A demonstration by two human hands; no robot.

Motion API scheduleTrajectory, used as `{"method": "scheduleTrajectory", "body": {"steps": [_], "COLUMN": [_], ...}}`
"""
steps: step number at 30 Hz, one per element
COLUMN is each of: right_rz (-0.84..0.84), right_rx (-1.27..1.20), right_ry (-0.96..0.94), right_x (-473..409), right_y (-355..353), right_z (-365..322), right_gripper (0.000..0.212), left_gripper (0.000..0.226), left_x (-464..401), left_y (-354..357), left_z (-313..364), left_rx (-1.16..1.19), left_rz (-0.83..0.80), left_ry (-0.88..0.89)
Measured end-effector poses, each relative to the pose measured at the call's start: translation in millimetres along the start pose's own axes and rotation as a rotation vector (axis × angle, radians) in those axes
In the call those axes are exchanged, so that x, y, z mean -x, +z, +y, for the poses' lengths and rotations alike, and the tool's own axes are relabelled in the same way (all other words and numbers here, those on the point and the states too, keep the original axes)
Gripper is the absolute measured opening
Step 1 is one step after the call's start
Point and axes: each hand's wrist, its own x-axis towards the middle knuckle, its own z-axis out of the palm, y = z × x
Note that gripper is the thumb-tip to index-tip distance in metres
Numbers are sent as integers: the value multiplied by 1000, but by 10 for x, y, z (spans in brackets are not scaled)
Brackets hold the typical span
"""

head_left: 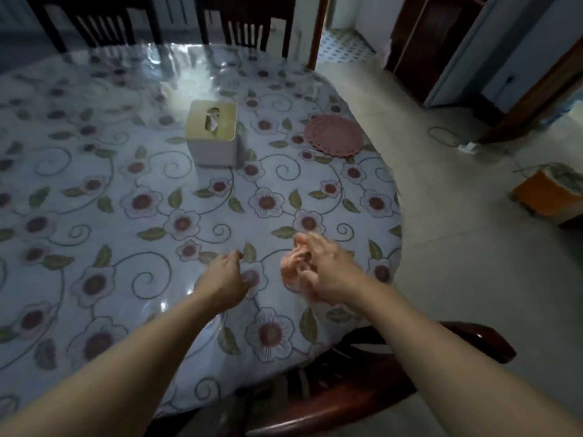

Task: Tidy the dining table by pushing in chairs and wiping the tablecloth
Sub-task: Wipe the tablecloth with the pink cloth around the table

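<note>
Across the round surface lies the floral tablecloth under a glossy clear cover, filling most of the view. Two dark chairs sit at the far edge, backs close to the rim; a third chair is right below the near edge, seat partly under the cloth overhang. Tissue box stands mid-surface, pink round mat to its right near the edge. Right hand grips a bunched pink cloth, low over the near-right part of the tablecloth; contact unclear due to blur. Left hand hovers beside it, fingers loosely curled, holding nothing. Judgement: wiping is the step in hand. To do it well: flatten the cloth into a pad rather than a wad, press palm-down, run overlapping strokes toward the near edge, use the left hand to pin the slippery cover so it doesn't creep, lift the box and mat rather than wiping round them.
</note>
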Motion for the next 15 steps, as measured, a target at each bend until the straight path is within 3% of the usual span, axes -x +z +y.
{"method": "scheduleTrajectory", "body": {"steps": [2, 5, 10, 13, 15], "right_rz": [-144, -214, -171, -54, -96], "right_rx": [49, 64, 58, 121, 160], "right_ry": [17, -39, -183, -393, -535], "right_x": [-158, -353, -598, -747, -704], "right_y": [166, 468, 814, 909, 1007], "right_z": [129, 269, 619, 814, 842], "right_gripper": [72, 63, 60, 60, 67], "left_gripper": [48, 38, 28, 29, 32], "left_x": [-65, -153, -213, -196, -171], "left_y": [109, 287, 561, 706, 789], "left_z": [24, 73, 249, 360, 442], "left_rx": [2, 25, 48, 23, 13], "left_rz": [-14, 12, 116, 186, 208], "left_ry": [-18, -57, -207, -308, -385]}}
